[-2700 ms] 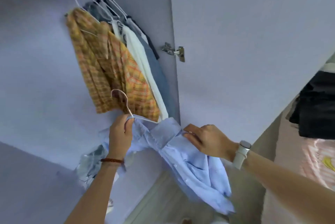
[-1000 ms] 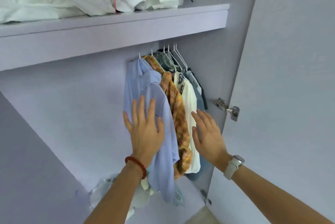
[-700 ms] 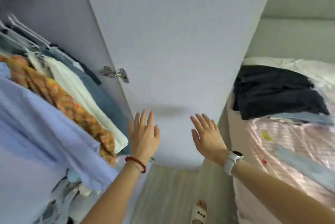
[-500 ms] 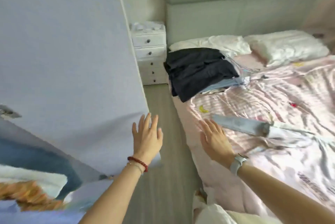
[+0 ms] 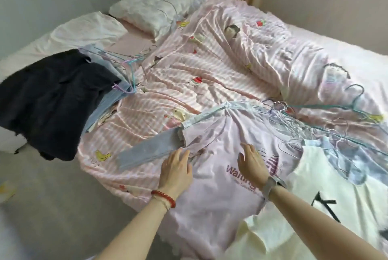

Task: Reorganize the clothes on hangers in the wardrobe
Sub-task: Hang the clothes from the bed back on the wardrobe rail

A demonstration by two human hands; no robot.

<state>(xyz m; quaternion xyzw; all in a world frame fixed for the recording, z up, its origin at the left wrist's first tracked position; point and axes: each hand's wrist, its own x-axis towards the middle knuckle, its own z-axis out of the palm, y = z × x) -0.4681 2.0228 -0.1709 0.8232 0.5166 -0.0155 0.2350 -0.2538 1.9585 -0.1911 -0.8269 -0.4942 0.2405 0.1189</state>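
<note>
1. The pale pink T-shirt (image 5: pixel 212 194) lies spread flat on the bed (image 5: pixel 210 74), directly beneath both hands. It has light blue trim at the neck and a purple printed word on the chest that starts "Wa".
2. The left hand (image 5: pixel 176 170) is open, fingers straight and together, resting palm down near the shirt's sleeve edge; it grips nothing. A red bead bracelet (image 5: pixel 163 195) circles its wrist.
3. The right hand (image 5: pixel 252 163) is likewise flat and open, fingers extended over the printed word, holding nothing. A grey-strapped watch (image 5: pixel 270 184) sits on its wrist.
4. Just left of the left hand's fingertips lies a flat grey-blue sleeve or folded piece (image 5: pixel 147 152); which garment it belongs to I cannot tell.
5. To the right of the right hand lies one cream garment (image 5: pixel 327 186) with black marks.
6. Beyond the right hand's fingertips sits a tangle of thin wire hangers (image 5: pixel 294 119), white and teal; their number cannot be counted.
7. Far left of the left hand, one dark navy garment (image 5: pixel 50 100) tops a pile over light blue cloth, with more hangers (image 5: pixel 123 66) at its upper edge.
8. Two white pillows (image 5: pixel 155 5) lie well beyond both hands.
</note>
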